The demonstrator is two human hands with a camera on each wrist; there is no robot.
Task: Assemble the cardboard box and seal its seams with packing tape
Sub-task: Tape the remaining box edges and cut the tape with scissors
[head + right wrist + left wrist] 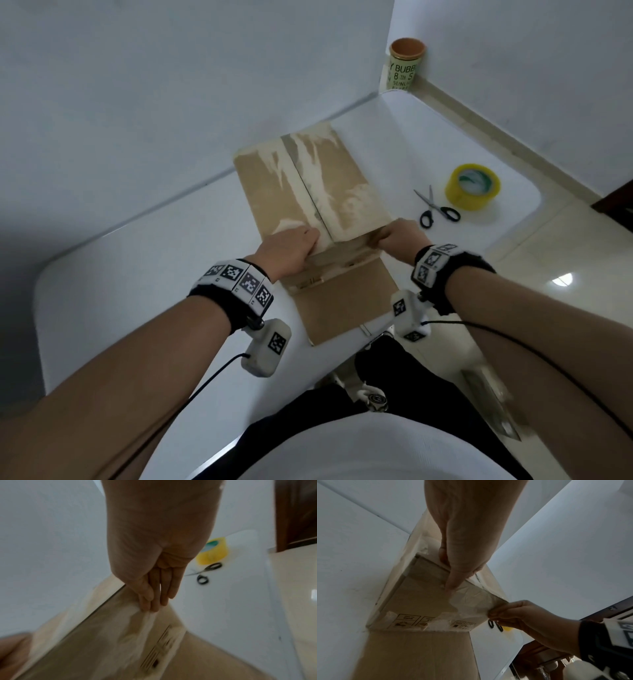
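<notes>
- Brown cardboard box with old tape residue [308, 185]: lies on the white tabletop [137, 274] in front of the person, its near end open and one bottom flap [342, 301] flat on the surface toward the body.
- Step judged in hand: squaring up the flattened box. Both near edges should be drawn apart evenly so the walls stand upright before any flap is folded.
- Left hand [291, 246]: palm down on the top panel beside the centre seam, fingers curled over the near edge and gripping it.
- Right hand [397, 236]: at the near right corner, fingertips pinching the edge of the panel.
- Yellow roll of packing tape [472, 186] and black-handled scissors [435, 209]: untouched, right of the box.
</notes>
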